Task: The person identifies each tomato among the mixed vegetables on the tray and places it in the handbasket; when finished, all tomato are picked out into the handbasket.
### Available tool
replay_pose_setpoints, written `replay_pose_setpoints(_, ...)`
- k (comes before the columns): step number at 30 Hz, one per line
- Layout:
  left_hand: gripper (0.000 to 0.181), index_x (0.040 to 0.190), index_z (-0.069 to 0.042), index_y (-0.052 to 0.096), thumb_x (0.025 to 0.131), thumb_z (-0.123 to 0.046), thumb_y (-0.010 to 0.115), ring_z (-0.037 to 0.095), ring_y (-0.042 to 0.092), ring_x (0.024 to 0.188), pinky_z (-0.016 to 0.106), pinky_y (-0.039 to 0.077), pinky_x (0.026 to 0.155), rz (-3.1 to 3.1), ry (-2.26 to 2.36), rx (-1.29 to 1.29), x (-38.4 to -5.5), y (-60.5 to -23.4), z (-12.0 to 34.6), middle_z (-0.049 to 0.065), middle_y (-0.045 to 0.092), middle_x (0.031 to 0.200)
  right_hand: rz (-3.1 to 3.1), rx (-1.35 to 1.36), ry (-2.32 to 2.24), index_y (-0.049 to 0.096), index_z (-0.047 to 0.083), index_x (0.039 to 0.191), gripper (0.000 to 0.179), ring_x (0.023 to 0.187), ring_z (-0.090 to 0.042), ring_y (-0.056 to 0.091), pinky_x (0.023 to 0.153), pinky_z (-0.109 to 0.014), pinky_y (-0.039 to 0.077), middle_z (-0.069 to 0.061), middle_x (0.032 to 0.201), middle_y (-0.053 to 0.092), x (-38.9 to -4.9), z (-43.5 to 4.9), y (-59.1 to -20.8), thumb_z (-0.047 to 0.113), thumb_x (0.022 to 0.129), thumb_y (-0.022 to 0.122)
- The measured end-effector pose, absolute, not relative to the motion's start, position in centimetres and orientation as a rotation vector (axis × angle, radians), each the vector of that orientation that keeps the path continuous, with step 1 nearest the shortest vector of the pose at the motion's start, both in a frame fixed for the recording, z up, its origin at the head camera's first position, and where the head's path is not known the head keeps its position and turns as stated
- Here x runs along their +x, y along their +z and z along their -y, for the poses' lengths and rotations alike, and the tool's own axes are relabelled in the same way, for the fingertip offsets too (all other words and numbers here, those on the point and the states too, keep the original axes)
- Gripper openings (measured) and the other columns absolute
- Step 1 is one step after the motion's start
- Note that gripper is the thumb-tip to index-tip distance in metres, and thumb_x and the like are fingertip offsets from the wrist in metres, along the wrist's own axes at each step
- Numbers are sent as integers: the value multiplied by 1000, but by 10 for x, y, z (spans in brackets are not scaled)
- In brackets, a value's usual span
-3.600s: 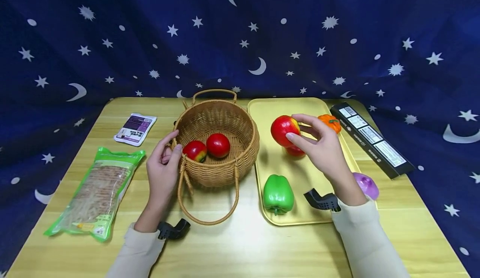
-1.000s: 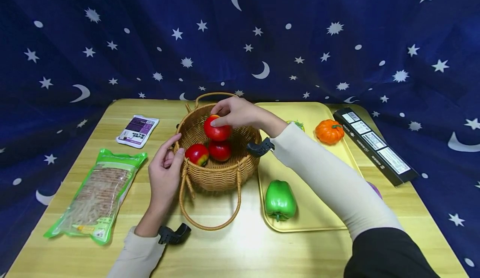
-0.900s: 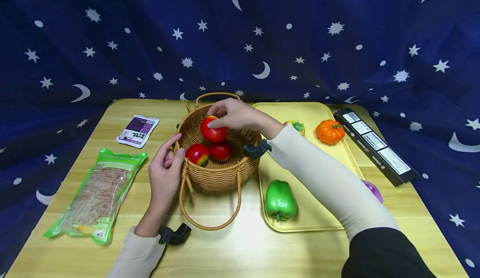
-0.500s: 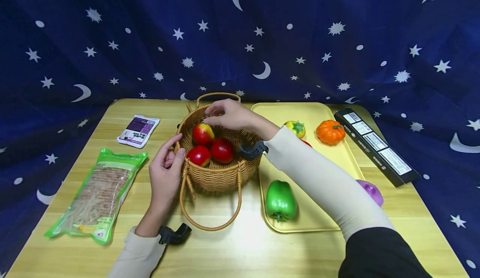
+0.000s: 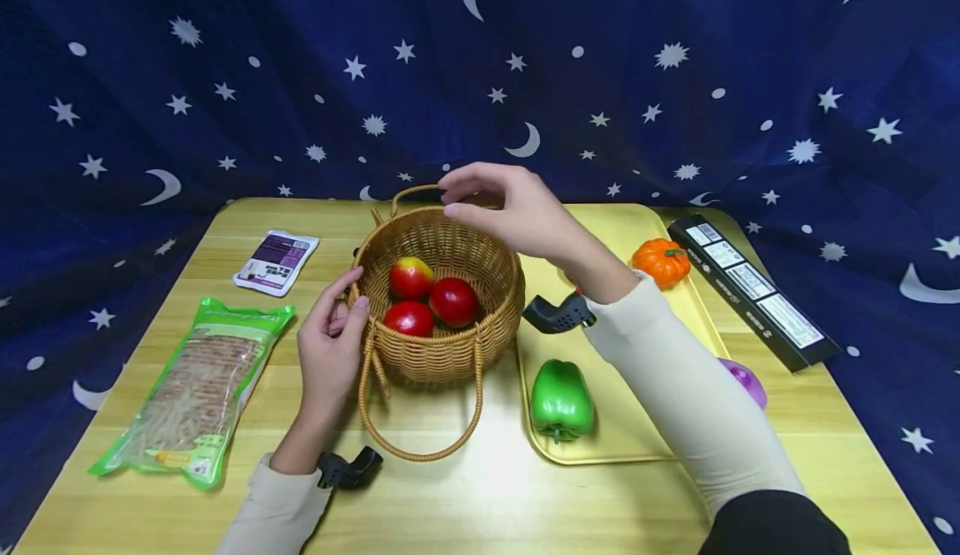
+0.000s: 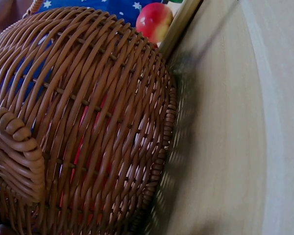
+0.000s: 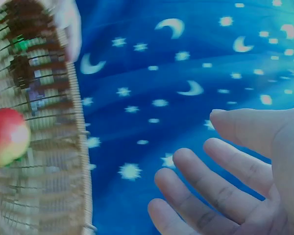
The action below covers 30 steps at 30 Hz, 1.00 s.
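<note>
A round wicker basket (image 5: 438, 355) stands on the table, its front handle folded down. Inside lie three red-and-yellow apples, a left one (image 5: 410, 278), a right one (image 5: 453, 302) and a front one (image 5: 408, 319). My left hand (image 5: 330, 347) holds the basket's left rim between thumb and fingers. Above the back right rim hovers my right hand (image 5: 517, 209), holding nothing; the right wrist view shows its fingers (image 7: 220, 196) spread and relaxed. Another red-and-yellow apple (image 6: 154, 22) shows beyond the basket in the left wrist view; my right wrist mostly covers that spot in the head view.
Right of the basket is a yellow tray (image 5: 622, 430) with a green bell pepper (image 5: 561, 401) and a small orange pumpkin (image 5: 660, 262). A purple vegetable (image 5: 745, 382) and a long black box (image 5: 753, 292) lie farther right. At left are a green-edged food package (image 5: 198, 388) and a purple-white pouch (image 5: 276, 262).
My right hand carried an apple from above the tray into the basket, let it go beside the two others, then rose back and to the right. My left hand stayed at the rim.
</note>
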<state>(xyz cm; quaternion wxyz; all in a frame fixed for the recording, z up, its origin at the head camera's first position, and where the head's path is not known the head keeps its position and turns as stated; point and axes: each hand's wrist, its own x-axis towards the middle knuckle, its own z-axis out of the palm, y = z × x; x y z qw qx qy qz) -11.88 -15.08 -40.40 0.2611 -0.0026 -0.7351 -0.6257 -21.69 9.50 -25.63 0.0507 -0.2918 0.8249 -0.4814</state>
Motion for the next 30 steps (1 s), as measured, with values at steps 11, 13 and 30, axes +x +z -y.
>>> replay_pose_setpoints(11,36,132,-5,68,97,3,64,10,28,58,23,22,53,1985,-1698,-7,-119,-406,151,-2,30,66,-2621,-738,-1751,69,11,127,33,112,-19,66,97,-29,52,-6,123,69,-166,-166,-255,16,95,74)
replay_pose_setpoints(13,36,132,-6,68,97,3,64,9,28,58,23,22,53,1982,-1694,-10,-120,-407,151,-2,30,66,-2639,-686,-1794,69,9,127,33,112,-20,66,96,-26,51,-9,122,69,-160,-178,-263,13,94,75)
replay_pose_setpoints(30,35,131,-4,68,97,5,62,8,27,58,22,21,53,1970,-1713,-21,-111,-390,145,-2,30,66,-2765,-270,-1721,66,5,131,41,118,-16,61,93,-18,49,-11,127,64,-136,-242,-346,18,94,76)
